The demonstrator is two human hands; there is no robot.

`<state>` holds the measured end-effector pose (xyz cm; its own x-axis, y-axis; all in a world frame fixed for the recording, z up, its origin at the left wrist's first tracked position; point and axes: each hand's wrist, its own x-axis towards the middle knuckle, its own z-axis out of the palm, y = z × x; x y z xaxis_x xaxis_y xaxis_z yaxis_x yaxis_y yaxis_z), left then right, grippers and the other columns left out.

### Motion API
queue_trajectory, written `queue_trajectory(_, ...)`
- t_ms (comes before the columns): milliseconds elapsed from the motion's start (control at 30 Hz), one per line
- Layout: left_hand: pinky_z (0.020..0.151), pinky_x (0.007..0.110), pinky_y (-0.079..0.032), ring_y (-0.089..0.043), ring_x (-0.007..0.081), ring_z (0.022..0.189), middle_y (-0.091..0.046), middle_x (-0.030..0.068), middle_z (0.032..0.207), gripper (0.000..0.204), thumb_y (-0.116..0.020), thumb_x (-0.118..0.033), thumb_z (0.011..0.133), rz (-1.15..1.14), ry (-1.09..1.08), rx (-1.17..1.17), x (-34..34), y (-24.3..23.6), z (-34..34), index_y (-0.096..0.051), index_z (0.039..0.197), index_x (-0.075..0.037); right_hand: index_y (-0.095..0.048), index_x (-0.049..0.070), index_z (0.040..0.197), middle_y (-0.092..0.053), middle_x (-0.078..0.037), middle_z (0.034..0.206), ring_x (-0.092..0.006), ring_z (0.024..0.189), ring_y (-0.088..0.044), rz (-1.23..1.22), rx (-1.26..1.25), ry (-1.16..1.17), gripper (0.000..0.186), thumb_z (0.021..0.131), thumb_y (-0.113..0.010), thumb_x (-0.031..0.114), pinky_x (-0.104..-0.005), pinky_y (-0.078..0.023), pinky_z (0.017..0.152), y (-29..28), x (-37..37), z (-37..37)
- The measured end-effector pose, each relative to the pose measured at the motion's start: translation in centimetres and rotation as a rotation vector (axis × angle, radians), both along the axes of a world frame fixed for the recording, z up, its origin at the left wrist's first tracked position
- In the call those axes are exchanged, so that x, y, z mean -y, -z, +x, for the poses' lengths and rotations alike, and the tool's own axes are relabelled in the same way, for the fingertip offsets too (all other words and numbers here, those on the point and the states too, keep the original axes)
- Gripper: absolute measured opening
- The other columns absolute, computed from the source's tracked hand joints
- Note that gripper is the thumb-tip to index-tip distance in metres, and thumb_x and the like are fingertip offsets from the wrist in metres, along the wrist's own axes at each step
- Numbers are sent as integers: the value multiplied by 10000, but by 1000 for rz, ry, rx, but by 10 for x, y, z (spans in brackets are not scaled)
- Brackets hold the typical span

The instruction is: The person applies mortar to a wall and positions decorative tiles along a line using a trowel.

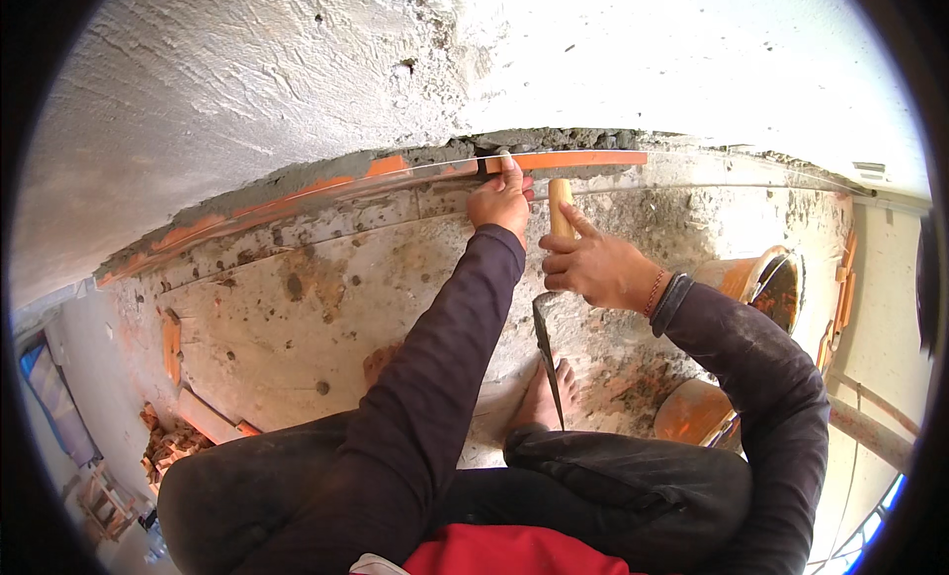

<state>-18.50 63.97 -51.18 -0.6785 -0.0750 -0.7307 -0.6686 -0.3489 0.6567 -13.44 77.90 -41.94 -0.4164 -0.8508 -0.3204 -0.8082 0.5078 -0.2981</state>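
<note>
My left hand [502,204] is at the left end of a long, thin orange brick [583,160] at the foot of the wall. A finger lies over the brick's edge, and the others curl below it. In my right hand [608,268] is a trowel [560,204], gripped by its wooden handle. The handle's butt points toward the brick, and the dark blade, seen nearly edge-on, hangs back toward my feet. A taut white string [435,166] runs along the brick row and passes by my left fingertip. Grey mortar [563,138] fills the strip behind the brick.
Laid orange bricks [297,194] with mortar continue leftward along the rough plastered wall [297,71]. Two mortar-stained orange buckets [732,275] [687,412] stand at my right. More bricks [845,288] are stacked at the far right. Broken brick pieces [173,446] lie at the left.
</note>
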Motion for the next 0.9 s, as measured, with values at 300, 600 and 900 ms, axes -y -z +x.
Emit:
queue_trajectory(300, 774, 312, -508, -658, 179, 886, -688, 109, 1079, 631, -584, -597, 903, 24, 11, 29, -4, -1, -3, -607, 1134, -11, -702, 221, 956, -590, 79, 937, -123, 1201, -495, -19, -41, 46, 209, 807, -607, 110, -562, -215, 1209, 9, -6, 4)
queue_trajectory(600, 876, 338, -487, -617, 209, 1059, -630, 111, 1197, 672, -589, -582, 907, 132, -51, 98, -5, -4, -3, -530, 1261, -14, -695, 214, 964, -596, 72, 943, -152, 1207, -494, -66, -49, 81, 205, 818, -595, 110, -557, -217, 1209, 17, -6, -1)
queue_trajectory(900, 1035, 361, -452, -528, 239, 1233, -501, 137, 1359, 620, -586, -451, 949, 370, -284, 124, -11, -17, -4, -423, 1354, -11, -702, 204, 950, -593, 59, 928, -153, 1178, -508, -52, -2, 29, 206, 805, -602, 96, -549, -242, 1202, 19, -8, 4)
